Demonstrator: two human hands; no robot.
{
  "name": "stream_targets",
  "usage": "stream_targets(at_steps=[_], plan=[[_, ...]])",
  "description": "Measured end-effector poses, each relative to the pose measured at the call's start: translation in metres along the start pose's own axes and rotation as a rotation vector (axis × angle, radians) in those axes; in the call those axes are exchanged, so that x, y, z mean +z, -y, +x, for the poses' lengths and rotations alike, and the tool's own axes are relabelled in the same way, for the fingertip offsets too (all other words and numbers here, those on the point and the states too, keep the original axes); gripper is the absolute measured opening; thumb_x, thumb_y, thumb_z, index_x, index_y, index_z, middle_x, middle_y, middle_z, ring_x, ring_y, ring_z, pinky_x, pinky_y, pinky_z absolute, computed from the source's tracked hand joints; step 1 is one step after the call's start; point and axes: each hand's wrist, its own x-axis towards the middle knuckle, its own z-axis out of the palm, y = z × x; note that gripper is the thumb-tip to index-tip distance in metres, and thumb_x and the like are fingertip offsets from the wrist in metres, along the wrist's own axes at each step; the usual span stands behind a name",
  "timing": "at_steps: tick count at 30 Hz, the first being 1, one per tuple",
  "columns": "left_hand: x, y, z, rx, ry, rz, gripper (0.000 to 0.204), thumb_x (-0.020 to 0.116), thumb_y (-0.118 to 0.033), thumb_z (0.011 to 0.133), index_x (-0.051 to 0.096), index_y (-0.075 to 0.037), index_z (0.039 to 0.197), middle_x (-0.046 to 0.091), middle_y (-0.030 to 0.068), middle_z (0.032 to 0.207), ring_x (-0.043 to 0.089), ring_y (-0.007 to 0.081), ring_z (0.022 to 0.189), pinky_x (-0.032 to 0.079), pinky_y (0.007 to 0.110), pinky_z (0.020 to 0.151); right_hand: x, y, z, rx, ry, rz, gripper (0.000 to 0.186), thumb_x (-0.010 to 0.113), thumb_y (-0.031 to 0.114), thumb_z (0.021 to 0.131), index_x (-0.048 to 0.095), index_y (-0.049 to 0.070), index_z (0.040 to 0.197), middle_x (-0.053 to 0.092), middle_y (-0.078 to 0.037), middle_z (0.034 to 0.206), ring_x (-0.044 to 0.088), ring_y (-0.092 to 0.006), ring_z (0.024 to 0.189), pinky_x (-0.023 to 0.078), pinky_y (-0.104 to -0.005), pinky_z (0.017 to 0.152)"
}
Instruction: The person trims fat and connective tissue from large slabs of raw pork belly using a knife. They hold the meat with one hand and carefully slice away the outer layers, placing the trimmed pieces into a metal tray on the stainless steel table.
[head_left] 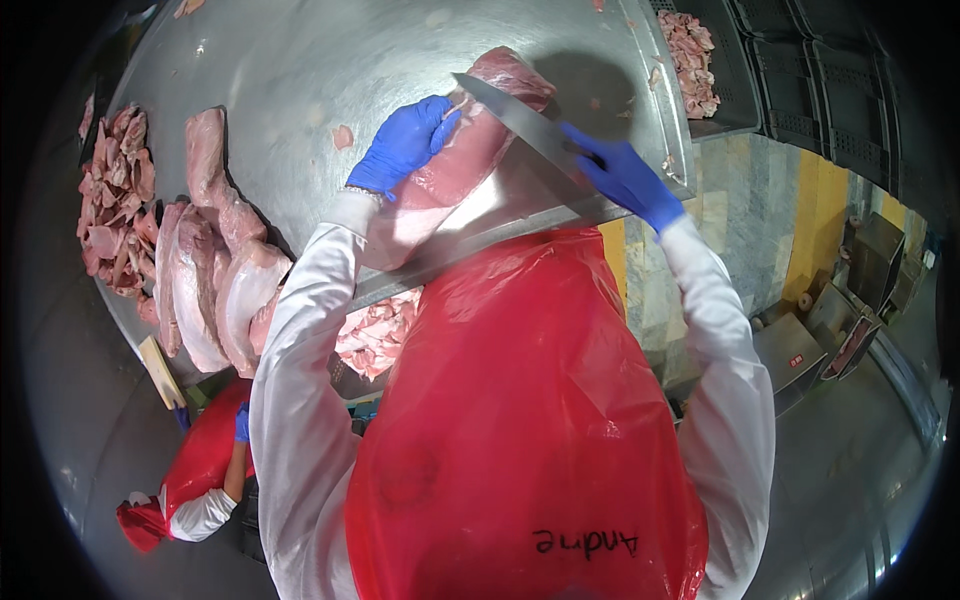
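Observation:
A long pink pork loin [470, 150] lies slantwise on the metal table [290, 75] in front of me. On its left side, my left hand [408, 147], in a blue glove, is closed with its fingertips pinching a bit at the meat's surface. My right hand [628, 178], gloved in blue too, grips the handle of a knife [525, 120]. The broad blade points up and left across the loin, its tip close to my left fingertips. Whether the edge is in the meat I cannot tell.
More long loins [215, 270] lie at the table's left, beside a heap of trimmings [115, 200]. Trimmings [375, 335] also sit below the near edge and in a dark crate [735, 80] at the right. A co-worker in a red apron [205, 450] stands lower left.

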Motion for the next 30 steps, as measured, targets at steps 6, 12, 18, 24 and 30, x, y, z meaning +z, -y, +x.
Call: stream_targets(at_steps=[6,12,18,24,30], plan=[[-0.005,0.017,0.011,0.100,0.051,0.058,0.025,0.060,-0.019,0.097,0.062,-0.009,0.120,0.061,0.0161,0.095,0.063,0.0390,0.079,0.052,0.046,0.069,0.009,-0.020,0.049,-0.284,0.033,0.109,0.052,0.056,0.014,0.100,0.046,0.020,0.151,0.063,-0.011,0.078,0.047,-0.0157,0.065,0.047,-0.0319,0.067],[-0.014,0.003,0.001,0.031,0.159,0.106,0.020,0.060,-0.020,0.097,0.061,-0.007,0.112,0.060,0.0155,0.093,0.062,0.0382,0.080,0.052,0.045,0.070,-0.072,0.012,0.013,-0.020,0.212,-0.024,0.053,0.054,0.012,0.099,0.046,0.021,0.151,0.073,-0.015,0.104,0.066,-0.0204,0.081,0.053,-0.0334,0.082],[-0.003,0.010,-0.036,0.065,0.012,0.154,0.020,0.062,-0.023,0.096,0.061,-0.007,0.109,0.062,0.0137,0.101,0.064,0.0344,0.084,0.054,0.044,0.072,-0.053,0.001,-0.025,0.058,0.046,-0.107,0.052,0.054,0.015,0.098,0.048,0.023,0.149,0.072,-0.017,0.102,0.069,-0.0272,0.081,0.053,-0.0376,0.081],[0.003,0.009,-0.029,0.118,-0.015,0.220,0.022,0.067,-0.020,0.093,0.062,-0.007,0.109,0.064,0.0128,0.103,0.066,0.0311,0.086,0.055,0.041,0.073,0.010,-0.031,0.020,-0.142,-0.074,-0.088,0.057,0.054,0.013,0.098,0.044,0.025,0.153,0.072,-0.018,0.088,0.067,-0.0228,0.069,0.054,-0.0319,0.077],[-0.010,0.011,-0.025,0.110,0.014,0.118,0.020,0.067,-0.018,0.093,0.063,-0.008,0.110,0.064,0.0107,0.101,0.065,0.0308,0.085,0.055,0.041,0.070,-0.025,-0.002,0.009,-0.004,0.174,0.086,0.057,0.054,0.010,0.098,0.042,0.019,0.153,0.072,-0.015,0.104,0.064,-0.0158,0.077,0.052,-0.0294,0.083]])
